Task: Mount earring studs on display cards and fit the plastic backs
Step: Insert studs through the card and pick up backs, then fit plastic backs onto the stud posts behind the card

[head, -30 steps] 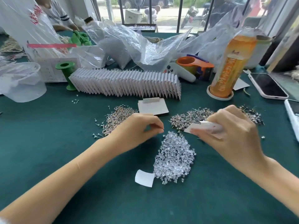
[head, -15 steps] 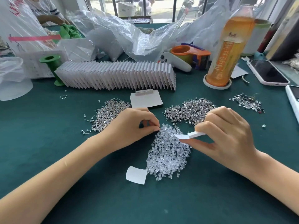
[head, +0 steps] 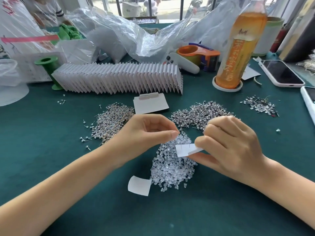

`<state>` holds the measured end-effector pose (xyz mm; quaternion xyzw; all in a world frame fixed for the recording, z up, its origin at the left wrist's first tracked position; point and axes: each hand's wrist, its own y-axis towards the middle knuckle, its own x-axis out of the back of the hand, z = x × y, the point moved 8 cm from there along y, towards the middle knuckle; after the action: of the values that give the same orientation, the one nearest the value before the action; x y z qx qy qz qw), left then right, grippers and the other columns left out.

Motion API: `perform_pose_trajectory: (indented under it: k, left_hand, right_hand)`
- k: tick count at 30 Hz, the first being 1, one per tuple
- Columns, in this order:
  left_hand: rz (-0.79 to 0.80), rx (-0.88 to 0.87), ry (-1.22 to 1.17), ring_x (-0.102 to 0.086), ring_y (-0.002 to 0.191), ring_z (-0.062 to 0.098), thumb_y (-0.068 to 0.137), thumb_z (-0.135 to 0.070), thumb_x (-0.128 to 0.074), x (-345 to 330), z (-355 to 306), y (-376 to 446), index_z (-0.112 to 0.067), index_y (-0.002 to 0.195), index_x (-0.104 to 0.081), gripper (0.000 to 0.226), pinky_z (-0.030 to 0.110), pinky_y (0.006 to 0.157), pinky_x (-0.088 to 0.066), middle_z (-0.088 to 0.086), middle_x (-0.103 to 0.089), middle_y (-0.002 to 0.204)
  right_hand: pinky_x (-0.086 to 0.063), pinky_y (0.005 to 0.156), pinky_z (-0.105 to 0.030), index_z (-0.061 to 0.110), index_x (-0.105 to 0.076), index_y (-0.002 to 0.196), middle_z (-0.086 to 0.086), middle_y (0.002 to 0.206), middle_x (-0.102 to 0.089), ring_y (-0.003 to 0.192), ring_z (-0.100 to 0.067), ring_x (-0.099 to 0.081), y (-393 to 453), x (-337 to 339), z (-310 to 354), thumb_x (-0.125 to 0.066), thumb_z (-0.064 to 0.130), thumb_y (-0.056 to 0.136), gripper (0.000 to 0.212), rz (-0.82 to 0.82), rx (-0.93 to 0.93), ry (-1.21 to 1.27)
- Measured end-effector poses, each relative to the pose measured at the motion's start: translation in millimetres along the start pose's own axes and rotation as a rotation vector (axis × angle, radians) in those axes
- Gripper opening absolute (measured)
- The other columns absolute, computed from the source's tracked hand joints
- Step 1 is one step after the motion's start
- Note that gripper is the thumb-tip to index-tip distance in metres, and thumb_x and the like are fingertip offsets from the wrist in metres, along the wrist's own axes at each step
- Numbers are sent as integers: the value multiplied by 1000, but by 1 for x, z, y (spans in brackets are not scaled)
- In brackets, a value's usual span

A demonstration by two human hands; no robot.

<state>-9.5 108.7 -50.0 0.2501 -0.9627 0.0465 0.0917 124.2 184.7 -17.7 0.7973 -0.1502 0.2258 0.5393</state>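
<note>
A small card (head: pixel 185 150) with two pins showing was pinched by the right hand (head: pixel 233 147). The left hand (head: pixel 150 133) was closed above the plastic backs (head: pixel 170 166), its fingertips pinched; whether a back was held could not be told. A back probably had to be pushed onto a pin next.

right hand (head: pixel 233 147) pinching card (head: pixel 186 149), left hand (head: pixel 146 133) curled

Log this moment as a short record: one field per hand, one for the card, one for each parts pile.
left hand: fingertips pinched together above the backs; what they pinch is too small to see
right hand: holds the card
card: white, two stud posts showing
plastic backs: clear heap under both hands
stud piles: silvery, behind the hands
</note>
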Motion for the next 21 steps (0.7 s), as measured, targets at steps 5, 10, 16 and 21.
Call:
perform_pose_trajectory:
  k: [5,10,16,21]
  left_hand:
    - [22,80,-50,-67,77,8,75,-13,-74,-11,4,-6,-11,82,-75,7,16,76,-52,5,-75,84]
    - [39,122,-62,-68,77,7,74,-16,-74,-15,8,-8,-12,83,-75,10,13,73,-50,5,-75,85]
    - [36,148,-64,-66,73,3,77,-16,-73,-16,10,-8,-13,83,-76,6,9,67,-46,1,-74,81]
    - [37,157,-80,-63,68,1,73,-23,-73,-16,9,-8,-16,81,-75,11,7,62,-44,-2,-73,77]
  right_hand:
    - [-41,60,-29,11,-62,56,-3,57,-51,59,-24,-56,1,0,4,-59,31,94,43,-3,38,-44]
    - [-41,59,-28,11,-62,56,-2,57,-52,58,-24,-56,1,2,5,-58,30,94,43,-7,52,-45]
    - [-41,57,-29,11,-62,55,-3,56,-52,55,-24,-57,2,3,4,-57,29,95,44,-10,51,-44]
    - [-40,59,-28,11,-62,55,-3,57,-52,58,-24,-56,1,2,4,-58,29,94,43,-4,46,-40]
